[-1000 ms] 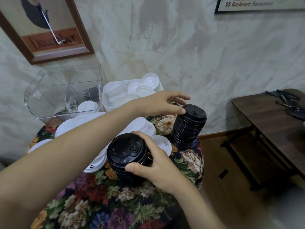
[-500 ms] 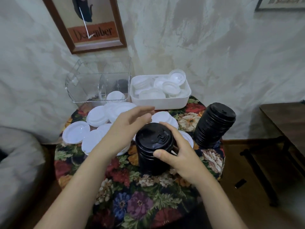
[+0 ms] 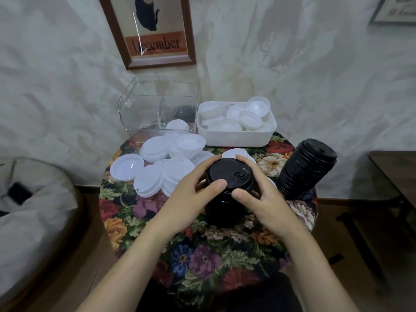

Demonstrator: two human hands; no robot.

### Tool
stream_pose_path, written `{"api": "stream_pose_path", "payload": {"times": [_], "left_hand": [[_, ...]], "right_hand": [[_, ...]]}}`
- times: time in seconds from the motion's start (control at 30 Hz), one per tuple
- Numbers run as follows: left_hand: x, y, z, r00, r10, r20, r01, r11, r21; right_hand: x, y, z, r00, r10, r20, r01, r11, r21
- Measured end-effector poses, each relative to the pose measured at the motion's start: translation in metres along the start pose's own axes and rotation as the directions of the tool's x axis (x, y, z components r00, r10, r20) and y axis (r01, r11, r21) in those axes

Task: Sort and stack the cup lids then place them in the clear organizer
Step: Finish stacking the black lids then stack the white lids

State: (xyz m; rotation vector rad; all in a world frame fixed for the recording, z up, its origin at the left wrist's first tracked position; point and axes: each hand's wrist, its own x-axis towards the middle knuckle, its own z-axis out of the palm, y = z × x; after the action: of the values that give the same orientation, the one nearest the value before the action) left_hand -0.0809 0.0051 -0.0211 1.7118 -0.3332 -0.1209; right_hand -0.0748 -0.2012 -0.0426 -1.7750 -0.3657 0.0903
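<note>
— Gripping what?
— Upright stack of black plastic cup lids [image 3: 229, 192], clamped between left hand [image 3: 186, 203] and right hand [image 3: 267, 201], fingers [image 3: 217, 184] curled round the top rim. Standing on the flowered counter [image 3: 202, 255].
— Headed where?
— Likely beyond the fingertips, slightly leftward: clear plastic organizer [image 3: 137, 115]. Both hands equally near.
— Readable writing?
— "December", framed poster [image 3: 157, 43], above.

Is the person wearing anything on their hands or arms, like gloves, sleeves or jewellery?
No. The left hand and right hand are bare: no gloves, rings or bracelets show. The left forearm and right forearm are bare too, with no sleeve, watch or wristband down to the frame's bottom edge. The thumbnails look short and unpainted.
</note>
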Motion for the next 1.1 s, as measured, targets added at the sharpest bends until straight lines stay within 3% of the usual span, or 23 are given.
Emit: {"api": "stream_pose_path", "payload": {"times": [0.67, 0.93, 1.1], "left_hand": [[0.001, -0.021, 0.003, 0.999, 0.037, 0.035, -0.038, 0.998, 0.041], [0.003, -0.034, 0.003, 0.997, 0.072, 0.041, -0.077, 0.987, 0.14], [0.002, -0.029, 0.0, 0.996, 0.055, 0.073, -0.063, 0.993, 0.104]], "right_hand": [[0.0, 0.009, -0.002, 1.0, 0.011, 0.011, -0.011, 1.0, 0.003], [-0.002, 0.016, -0.003, 0.999, 0.042, 0.021, -0.042, 0.999, 0.013], [-0.002, 0.011, -0.003, 0.999, 0.038, 0.016, -0.038, 0.999, 0.0]]}}
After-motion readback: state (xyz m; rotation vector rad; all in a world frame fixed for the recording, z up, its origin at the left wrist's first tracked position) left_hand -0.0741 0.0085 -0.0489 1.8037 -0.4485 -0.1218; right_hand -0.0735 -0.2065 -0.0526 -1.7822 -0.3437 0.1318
